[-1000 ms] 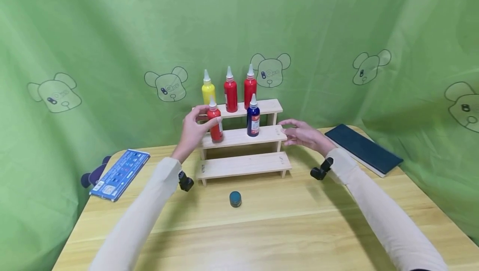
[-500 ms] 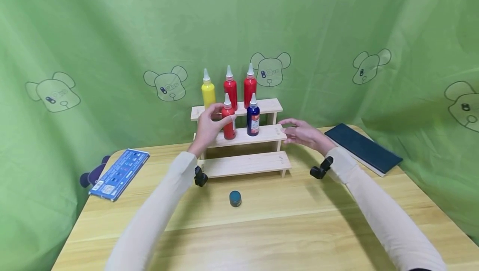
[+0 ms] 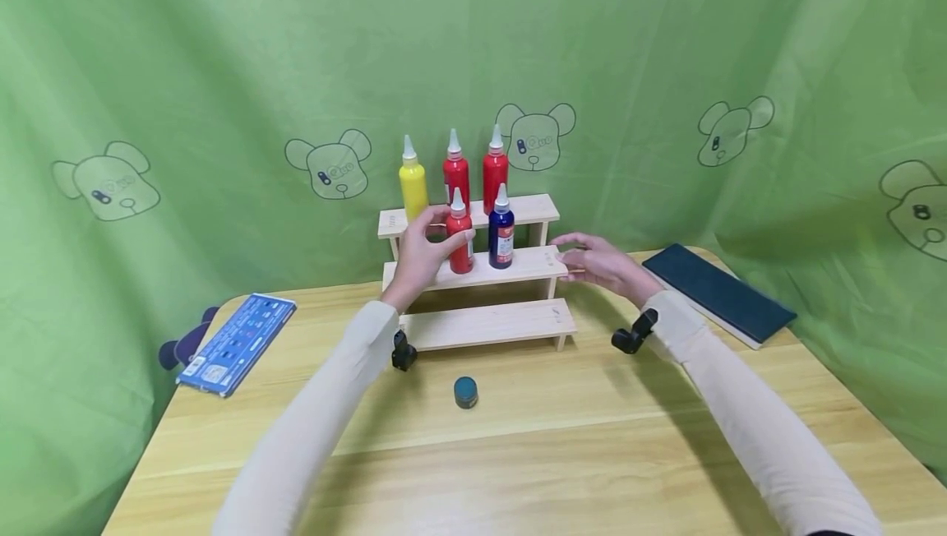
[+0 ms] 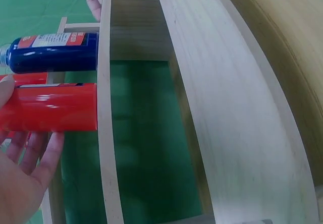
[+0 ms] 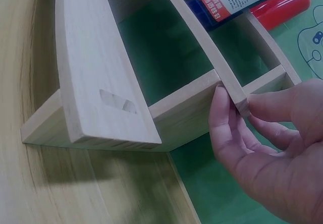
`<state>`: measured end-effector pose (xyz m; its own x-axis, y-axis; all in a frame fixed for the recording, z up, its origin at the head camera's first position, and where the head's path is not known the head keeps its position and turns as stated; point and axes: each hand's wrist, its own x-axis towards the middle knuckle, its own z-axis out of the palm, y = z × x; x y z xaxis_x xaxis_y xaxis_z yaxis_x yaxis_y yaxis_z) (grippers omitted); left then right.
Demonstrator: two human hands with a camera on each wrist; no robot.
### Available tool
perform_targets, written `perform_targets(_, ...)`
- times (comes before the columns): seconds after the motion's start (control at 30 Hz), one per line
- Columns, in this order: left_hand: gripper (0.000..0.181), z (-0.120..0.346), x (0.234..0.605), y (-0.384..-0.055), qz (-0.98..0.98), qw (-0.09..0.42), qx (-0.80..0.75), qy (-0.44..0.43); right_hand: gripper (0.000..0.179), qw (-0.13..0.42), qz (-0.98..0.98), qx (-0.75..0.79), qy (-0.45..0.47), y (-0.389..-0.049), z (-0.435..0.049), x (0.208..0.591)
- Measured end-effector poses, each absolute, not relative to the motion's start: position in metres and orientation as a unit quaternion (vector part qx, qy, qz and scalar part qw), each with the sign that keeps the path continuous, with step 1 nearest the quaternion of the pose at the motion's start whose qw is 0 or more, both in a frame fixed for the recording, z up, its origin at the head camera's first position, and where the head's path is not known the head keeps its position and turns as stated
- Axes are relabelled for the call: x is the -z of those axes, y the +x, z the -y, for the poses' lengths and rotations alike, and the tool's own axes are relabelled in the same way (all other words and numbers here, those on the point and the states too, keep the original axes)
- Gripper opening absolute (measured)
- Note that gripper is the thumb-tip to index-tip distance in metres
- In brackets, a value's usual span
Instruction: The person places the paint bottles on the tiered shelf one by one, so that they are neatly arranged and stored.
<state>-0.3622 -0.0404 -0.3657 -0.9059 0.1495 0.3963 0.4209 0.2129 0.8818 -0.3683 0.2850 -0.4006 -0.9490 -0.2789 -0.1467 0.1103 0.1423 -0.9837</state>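
Observation:
A red squeeze bottle [image 3: 460,244] with a white pointed cap stands on the middle step of a three-step wooden rack [image 3: 481,326]. My left hand [image 3: 419,261] holds it between thumb and fingers; in the left wrist view the bottle's base [image 4: 83,108] meets the board's edge. Just right of it stands a blue bottle [image 3: 501,237] with a red and white label. My right hand [image 3: 602,266] pinches the right end of the middle board [image 5: 229,82], thumb above and fingers beneath. A yellow bottle [image 3: 413,188] and two red bottles [image 3: 495,178] occupy the top step.
On the table [image 3: 562,445], a small dark teal-lidded jar [image 3: 465,392] sits before the rack. A blue flat pack [image 3: 238,344] lies left, beside a purple object [image 3: 188,340]. A dark green notebook [image 3: 718,293] lies right. Green curtain [image 3: 629,43] hangs behind.
My left hand has moved right along the middle step with the red bottle, bringing it close to the blue bottle. The right hand has stayed at the board's end.

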Motion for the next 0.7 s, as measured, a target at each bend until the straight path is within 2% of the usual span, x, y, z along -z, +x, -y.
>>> perform_targets(0.47, 0.046, 0.038, 0.367, -0.357, 0.771, 0.103, 0.6, -0.187, 0.054, 0.153, -0.723, 0.672, -0.052, -0.367, -0.286, 0.403)
perform_targets(0.7, 0.047, 0.037, 0.366, -0.357, 0.771, 0.106, 0.598, -0.19, 0.053, 0.112, -0.74, 0.659, -0.073, -0.371, -0.286, 0.412)
